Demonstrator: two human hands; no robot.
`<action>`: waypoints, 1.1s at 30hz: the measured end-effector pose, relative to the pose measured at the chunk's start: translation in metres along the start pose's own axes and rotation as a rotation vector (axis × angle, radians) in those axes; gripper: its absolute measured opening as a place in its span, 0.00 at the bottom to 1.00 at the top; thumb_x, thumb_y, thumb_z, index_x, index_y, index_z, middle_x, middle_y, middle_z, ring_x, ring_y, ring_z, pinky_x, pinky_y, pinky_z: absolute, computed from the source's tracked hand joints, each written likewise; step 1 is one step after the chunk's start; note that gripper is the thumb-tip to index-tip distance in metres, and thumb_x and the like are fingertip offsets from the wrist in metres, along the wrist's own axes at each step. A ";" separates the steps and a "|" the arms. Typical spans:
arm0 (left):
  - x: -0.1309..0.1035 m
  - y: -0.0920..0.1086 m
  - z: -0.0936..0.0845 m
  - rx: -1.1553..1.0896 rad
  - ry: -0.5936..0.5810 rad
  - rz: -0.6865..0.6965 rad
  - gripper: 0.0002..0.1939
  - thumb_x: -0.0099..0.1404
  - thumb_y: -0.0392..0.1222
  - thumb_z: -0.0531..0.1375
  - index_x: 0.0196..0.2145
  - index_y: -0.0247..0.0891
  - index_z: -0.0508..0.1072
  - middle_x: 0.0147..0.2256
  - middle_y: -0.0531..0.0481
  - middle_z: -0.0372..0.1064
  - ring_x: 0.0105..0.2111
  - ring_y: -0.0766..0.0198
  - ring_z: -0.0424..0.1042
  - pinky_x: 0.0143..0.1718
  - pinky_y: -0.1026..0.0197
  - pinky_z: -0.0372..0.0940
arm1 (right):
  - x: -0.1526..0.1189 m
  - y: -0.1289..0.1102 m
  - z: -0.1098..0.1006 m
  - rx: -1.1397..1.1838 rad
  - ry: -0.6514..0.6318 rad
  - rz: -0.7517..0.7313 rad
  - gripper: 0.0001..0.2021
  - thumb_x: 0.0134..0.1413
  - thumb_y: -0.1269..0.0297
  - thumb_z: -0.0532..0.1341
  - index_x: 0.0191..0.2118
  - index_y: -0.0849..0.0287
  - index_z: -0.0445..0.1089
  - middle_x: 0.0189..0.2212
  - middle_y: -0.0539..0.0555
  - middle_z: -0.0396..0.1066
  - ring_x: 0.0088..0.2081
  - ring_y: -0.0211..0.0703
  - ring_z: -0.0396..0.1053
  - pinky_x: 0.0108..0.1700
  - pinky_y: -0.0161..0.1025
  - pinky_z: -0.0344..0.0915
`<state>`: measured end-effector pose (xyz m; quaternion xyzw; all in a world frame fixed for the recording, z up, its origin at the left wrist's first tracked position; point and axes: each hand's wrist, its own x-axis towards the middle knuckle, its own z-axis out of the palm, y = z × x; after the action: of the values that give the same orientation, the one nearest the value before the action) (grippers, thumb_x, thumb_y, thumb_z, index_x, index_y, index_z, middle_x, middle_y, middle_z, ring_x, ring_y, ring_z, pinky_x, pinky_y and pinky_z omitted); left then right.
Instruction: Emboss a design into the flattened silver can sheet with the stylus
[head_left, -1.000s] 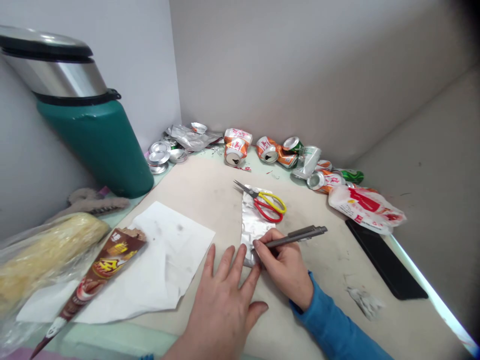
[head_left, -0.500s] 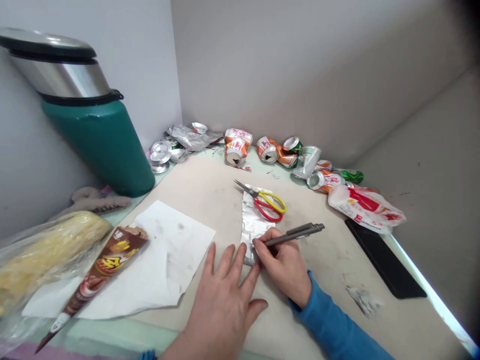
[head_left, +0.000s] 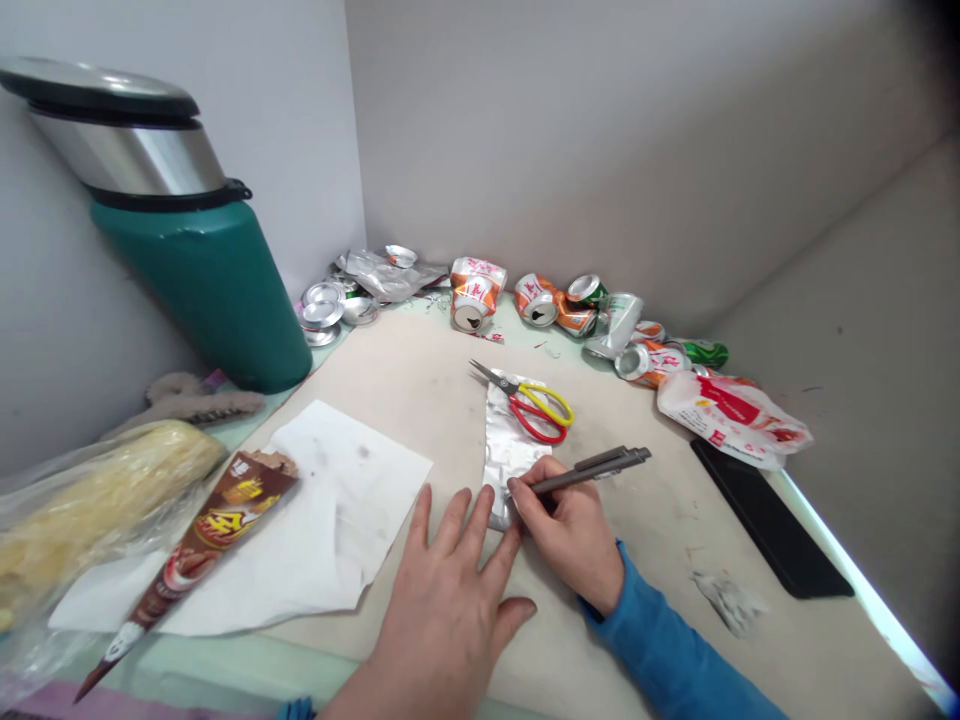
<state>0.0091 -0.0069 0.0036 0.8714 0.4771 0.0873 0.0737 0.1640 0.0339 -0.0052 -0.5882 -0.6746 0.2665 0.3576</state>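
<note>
A crinkled strip of silver sheet metal [head_left: 508,445] lies flat on the beige work surface. My right hand [head_left: 568,530] grips a dark pen [head_left: 592,472], its tip hidden behind the fingers over the near end of the strip. Spread flat, my left hand [head_left: 457,590] rests with fingertips at the strip's lower left edge and holds nothing. Across the strip's far end lie scissors [head_left: 525,400] with one yellow and one red handle loop, blades pointing to the far left.
Crushed drink cans [head_left: 477,295] line the back wall. At left stand a green bottle [head_left: 202,290], a brown cone wrapper [head_left: 217,515] on white paper [head_left: 337,500], and bagged bread [head_left: 112,490]. A black phone [head_left: 769,520] and a red-white wrapper [head_left: 731,415] lie at right.
Everything in view sits a touch further right, most visibly at the left side. Both hands keep almost the same pose, with the pen still in my right hand.
</note>
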 end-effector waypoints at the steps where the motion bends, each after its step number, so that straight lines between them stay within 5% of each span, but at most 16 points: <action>1: 0.000 0.000 0.000 0.001 0.000 0.002 0.26 0.65 0.59 0.50 0.56 0.45 0.65 0.59 0.39 0.58 0.58 0.42 0.57 0.57 0.32 0.49 | 0.000 0.000 0.000 -0.002 -0.002 0.000 0.10 0.56 0.63 0.57 0.25 0.56 0.62 0.17 0.47 0.61 0.21 0.38 0.62 0.24 0.34 0.58; 17: 0.000 -0.001 0.000 0.018 0.046 0.012 0.25 0.63 0.59 0.53 0.54 0.48 0.68 0.58 0.41 0.59 0.56 0.42 0.61 0.54 0.31 0.53 | -0.001 0.003 0.001 0.186 0.060 0.074 0.11 0.56 0.59 0.57 0.25 0.56 0.60 0.16 0.44 0.59 0.19 0.36 0.59 0.23 0.33 0.58; 33: -0.001 -0.002 0.000 0.013 0.075 0.024 0.25 0.63 0.58 0.54 0.53 0.46 0.68 0.57 0.40 0.60 0.55 0.42 0.62 0.54 0.32 0.54 | -0.002 0.000 -0.001 0.022 0.007 -0.005 0.09 0.55 0.64 0.57 0.25 0.56 0.62 0.17 0.46 0.61 0.21 0.37 0.61 0.26 0.34 0.58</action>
<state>0.0071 -0.0063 0.0032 0.8736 0.4695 0.1178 0.0490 0.1652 0.0318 -0.0052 -0.5836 -0.6719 0.2711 0.3668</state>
